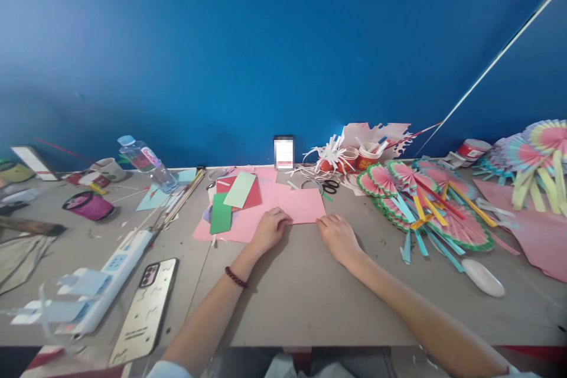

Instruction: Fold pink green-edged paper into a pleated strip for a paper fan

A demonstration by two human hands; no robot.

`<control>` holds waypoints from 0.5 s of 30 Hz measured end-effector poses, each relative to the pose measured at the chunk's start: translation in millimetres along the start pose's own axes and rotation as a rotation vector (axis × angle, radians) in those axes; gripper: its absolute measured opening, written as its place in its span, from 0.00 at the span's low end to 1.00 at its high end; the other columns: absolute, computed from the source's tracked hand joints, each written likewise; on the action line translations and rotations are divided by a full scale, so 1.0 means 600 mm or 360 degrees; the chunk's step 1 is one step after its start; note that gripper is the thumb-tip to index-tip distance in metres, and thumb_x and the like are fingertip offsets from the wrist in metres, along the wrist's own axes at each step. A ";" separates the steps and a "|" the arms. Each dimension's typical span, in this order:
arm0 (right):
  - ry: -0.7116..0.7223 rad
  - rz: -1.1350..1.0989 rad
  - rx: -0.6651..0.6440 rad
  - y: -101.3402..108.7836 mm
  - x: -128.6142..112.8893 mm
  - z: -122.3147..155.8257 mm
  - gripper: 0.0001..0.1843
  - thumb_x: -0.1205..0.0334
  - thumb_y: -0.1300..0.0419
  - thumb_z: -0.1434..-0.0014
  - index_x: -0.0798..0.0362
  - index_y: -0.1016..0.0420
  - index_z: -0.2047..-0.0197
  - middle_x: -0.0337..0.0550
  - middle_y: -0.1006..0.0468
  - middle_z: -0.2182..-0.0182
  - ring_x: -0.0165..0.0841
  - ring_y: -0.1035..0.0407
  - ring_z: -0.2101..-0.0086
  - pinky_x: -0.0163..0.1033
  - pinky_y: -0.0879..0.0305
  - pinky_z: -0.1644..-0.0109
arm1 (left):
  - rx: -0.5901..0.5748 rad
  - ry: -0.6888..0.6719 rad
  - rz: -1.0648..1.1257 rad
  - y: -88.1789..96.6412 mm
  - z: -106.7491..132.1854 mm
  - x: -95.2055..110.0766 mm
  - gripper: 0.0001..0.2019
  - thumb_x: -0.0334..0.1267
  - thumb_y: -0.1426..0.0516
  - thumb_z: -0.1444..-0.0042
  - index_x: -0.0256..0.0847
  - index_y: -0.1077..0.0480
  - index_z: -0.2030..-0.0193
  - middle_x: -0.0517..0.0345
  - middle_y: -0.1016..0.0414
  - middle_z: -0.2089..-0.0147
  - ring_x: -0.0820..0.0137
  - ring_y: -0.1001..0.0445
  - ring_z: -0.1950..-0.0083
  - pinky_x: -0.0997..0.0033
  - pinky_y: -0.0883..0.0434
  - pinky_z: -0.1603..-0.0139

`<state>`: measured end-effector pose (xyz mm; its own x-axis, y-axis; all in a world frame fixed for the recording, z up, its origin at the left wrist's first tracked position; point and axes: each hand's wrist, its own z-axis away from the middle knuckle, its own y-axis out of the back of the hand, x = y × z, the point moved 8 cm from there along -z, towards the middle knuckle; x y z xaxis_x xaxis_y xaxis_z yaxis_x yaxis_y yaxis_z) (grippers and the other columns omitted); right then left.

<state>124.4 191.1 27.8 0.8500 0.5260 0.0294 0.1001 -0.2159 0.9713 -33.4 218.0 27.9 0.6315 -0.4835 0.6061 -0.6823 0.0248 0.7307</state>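
Note:
A pink sheet of paper lies in the middle of the table, with its near edge between my two hands. My left hand, below a dark bead bracelet, pinches the left end of that edge with curled fingers. At the right corner, my right hand has its fingers closed on the same sheet. Under and left of it spreads a larger pink paper. On that lie a green card, a pale green card and a red card.
Scissors lie behind the sheet. Several folded paper fans and a white oval object are at right. To the left are a phone, a power strip, a water bottle and thin sticks. A blue wall rises behind.

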 end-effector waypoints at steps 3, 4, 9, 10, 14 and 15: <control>-0.0051 0.0081 -0.0019 -0.002 -0.010 0.007 0.17 0.76 0.46 0.43 0.56 0.24 0.53 0.53 0.20 0.57 0.41 0.28 0.57 0.43 0.37 0.53 | 0.0014 0.0017 -0.0079 0.000 0.001 0.001 0.12 0.23 0.47 0.44 0.39 0.24 0.63 0.54 0.25 0.62 0.68 0.28 0.59 0.68 0.32 0.56; -0.0073 0.0119 -0.0023 -0.003 -0.014 0.009 0.19 0.75 0.46 0.43 0.57 0.25 0.51 0.53 0.20 0.55 0.40 0.28 0.55 0.43 0.36 0.52 | 0.0021 0.0022 -0.0093 0.000 0.001 0.001 0.12 0.23 0.47 0.44 0.39 0.24 0.63 0.54 0.25 0.62 0.67 0.28 0.58 0.68 0.32 0.55; -0.0159 0.0310 -0.0068 -0.008 -0.024 0.021 0.23 0.76 0.46 0.44 0.62 0.28 0.45 0.55 0.23 0.49 0.42 0.29 0.51 0.45 0.35 0.48 | 0.0023 0.0068 -0.0038 0.001 0.000 -0.003 0.12 0.24 0.47 0.43 0.39 0.24 0.63 0.54 0.25 0.62 0.67 0.28 0.58 0.67 0.32 0.54; -0.0154 0.0327 -0.0073 -0.008 -0.026 0.022 0.24 0.76 0.46 0.45 0.62 0.29 0.44 0.56 0.23 0.49 0.42 0.29 0.50 0.45 0.35 0.46 | 0.0024 0.0077 -0.0024 0.001 0.000 -0.004 0.12 0.24 0.47 0.43 0.39 0.24 0.63 0.54 0.25 0.62 0.68 0.28 0.58 0.67 0.32 0.54; -0.0122 0.0305 -0.0098 -0.004 -0.026 0.020 0.24 0.75 0.46 0.44 0.62 0.29 0.44 0.56 0.24 0.48 0.41 0.30 0.48 0.44 0.36 0.45 | 0.0022 0.0105 0.0021 0.001 -0.001 -0.008 0.12 0.24 0.48 0.43 0.39 0.24 0.64 0.54 0.25 0.63 0.68 0.28 0.58 0.67 0.31 0.54; -0.0117 0.0289 -0.0106 -0.002 -0.026 0.019 0.23 0.75 0.46 0.44 0.62 0.29 0.44 0.56 0.24 0.48 0.41 0.31 0.48 0.44 0.36 0.45 | 0.0019 0.0108 0.0031 0.001 -0.001 -0.009 0.12 0.25 0.48 0.43 0.39 0.24 0.64 0.54 0.25 0.63 0.68 0.28 0.58 0.67 0.31 0.54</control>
<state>116.9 173.9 23.2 0.8866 0.4215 0.1903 -0.0903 -0.2457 0.9651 -37.0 221.1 24.9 0.6412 -0.4228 0.6404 -0.6989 0.0228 0.7149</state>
